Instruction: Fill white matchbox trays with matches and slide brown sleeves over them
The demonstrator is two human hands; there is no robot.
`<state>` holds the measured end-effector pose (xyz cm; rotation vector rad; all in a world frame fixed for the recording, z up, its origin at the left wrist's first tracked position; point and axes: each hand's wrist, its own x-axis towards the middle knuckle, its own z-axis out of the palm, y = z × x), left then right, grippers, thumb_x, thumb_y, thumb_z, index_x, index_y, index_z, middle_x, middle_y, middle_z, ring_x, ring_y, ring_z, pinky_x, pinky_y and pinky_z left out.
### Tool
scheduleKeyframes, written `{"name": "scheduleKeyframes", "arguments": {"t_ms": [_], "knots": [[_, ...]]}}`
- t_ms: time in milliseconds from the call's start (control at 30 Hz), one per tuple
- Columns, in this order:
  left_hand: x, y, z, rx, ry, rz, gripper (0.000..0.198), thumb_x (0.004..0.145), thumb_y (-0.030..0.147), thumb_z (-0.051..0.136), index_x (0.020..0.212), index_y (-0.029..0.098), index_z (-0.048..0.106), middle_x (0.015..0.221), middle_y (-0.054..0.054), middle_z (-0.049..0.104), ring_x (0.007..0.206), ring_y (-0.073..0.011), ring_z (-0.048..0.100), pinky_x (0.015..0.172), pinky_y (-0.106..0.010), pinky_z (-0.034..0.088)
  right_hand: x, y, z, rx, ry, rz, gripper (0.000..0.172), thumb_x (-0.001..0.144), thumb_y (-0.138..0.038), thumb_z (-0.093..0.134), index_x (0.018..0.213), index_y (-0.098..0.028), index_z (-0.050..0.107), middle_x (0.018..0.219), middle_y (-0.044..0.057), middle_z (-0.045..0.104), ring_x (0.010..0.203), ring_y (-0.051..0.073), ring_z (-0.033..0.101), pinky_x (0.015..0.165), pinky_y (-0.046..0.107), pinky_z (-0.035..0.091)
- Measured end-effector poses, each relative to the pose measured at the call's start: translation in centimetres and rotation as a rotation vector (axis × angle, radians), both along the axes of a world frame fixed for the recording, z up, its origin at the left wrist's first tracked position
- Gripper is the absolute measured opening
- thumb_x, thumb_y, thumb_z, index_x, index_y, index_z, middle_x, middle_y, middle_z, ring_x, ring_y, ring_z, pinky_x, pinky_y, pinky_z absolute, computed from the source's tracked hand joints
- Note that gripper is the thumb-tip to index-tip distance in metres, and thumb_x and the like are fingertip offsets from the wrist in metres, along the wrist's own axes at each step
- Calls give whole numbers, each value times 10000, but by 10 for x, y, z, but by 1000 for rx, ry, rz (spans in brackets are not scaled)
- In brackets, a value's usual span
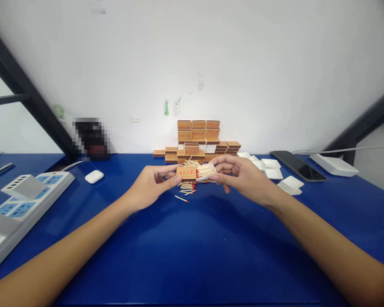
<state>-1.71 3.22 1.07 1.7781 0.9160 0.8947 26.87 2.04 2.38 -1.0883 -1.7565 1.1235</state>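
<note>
My left hand (155,183) grips the orange-brown sleeve of a matchbox (186,172), thumb on its front. From the sleeve's right side a white tray (208,174) sticks out, filled with red-tipped matches (203,171). My right hand (232,170) pinches the far right end of this tray between thumb and fingers. Behind and below the held box lies a heap of loose matches (188,186), partly hidden by it. A single match (181,199) lies apart on the blue table nearer to me.
Stacked matchboxes (198,133) stand against the wall. Empty white trays (271,168) lie to the right, beside a dark phone (297,165) and a white device (334,165). At left are a power strip (35,209) and a small white case (94,176). The blue table (192,256) extends toward me.
</note>
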Motion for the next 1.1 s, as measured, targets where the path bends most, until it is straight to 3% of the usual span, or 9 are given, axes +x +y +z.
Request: {"name": "scheduleKeyframes", "arguments": {"t_ms": [333,500,633,800,933,1100], "knots": [[0,1,-6,-28,-14,-9,516,957,450,732,1425,241,669,1166,-91,807,953,-208,745,825,-330,583,-3,-2,-2,-24,-15,-22,452,893,-521,771,1161,-218,571,725,-30,690,536,127,598,516,289,465],[1,-2,-3,-24,-19,9,501,947,412,747,1412,238,679,1148,-84,812,911,-190,736,828,-331,582,-6,-3,-4,-48,24,13,457,878,-490,793,1175,-228,565,809,9,724,632,148,632,519,294,517],[5,-5,-3,-41,-24,-67,462,949,397,740,1382,239,704,1244,-91,781,901,-186,726,816,-344,594,-16,-8,-5,-70,53,31,499,823,-479,843,1166,-226,582,825,21,735,668,162,643,503,292,539],[10,-13,-3,-33,-44,-34,474,966,408,718,1404,228,691,1072,-85,815,855,-193,724,789,-348,592,-30,-18,-12,-18,80,12,532,902,-495,756,1339,-227,616,912,44,747,727,181,662,511,307,569],[13,-16,-4,-16,-59,27,506,971,444,711,1428,228,673,1093,-76,804,948,-222,733,833,-346,580,-41,-30,-13,14,20,56,658,1003,-445,616,1616,-309,420,1034,61,735,785,201,676,602,375,632],[15,-19,-6,-26,-76,18,536,988,452,690,1475,233,632,1154,-77,788,1043,-260,729,951,-413,579,-47,-42,-10,-14,-30,86,767,1039,-417,547,1708,-337,181,1116,83,721,725,187,666,696,440,665]]}}
